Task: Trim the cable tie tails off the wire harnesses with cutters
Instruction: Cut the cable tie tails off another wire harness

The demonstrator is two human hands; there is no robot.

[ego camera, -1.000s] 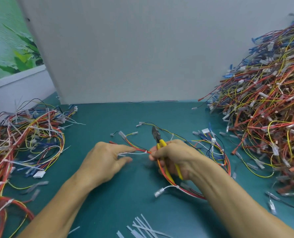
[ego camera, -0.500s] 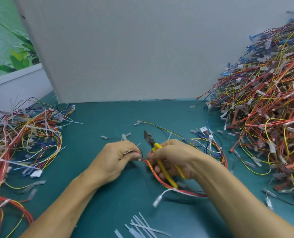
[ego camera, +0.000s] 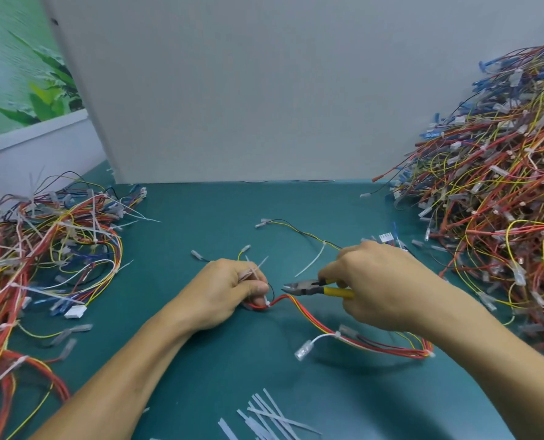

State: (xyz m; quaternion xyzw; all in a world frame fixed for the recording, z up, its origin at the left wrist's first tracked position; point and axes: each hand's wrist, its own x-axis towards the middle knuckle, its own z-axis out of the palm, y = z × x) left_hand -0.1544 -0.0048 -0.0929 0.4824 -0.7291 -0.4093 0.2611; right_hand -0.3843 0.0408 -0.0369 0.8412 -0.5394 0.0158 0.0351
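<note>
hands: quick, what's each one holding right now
Left hand: closed, gripping the wire harness, cable tie tails poking up between its fingers.
Right hand: closed round the yellow-handled cutters.

Bare mat (ego camera: 207, 214) lies between left heap (ego camera: 51, 249) and right heap (ego camera: 502, 185)

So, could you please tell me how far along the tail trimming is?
Some is done: cut tails lie heaped in front. In hand: the left hand grips a harness whose tie tails stick up uncut; the right hand holds the cutters beside it. Left: the pile on the left shows many long tails.
</note>
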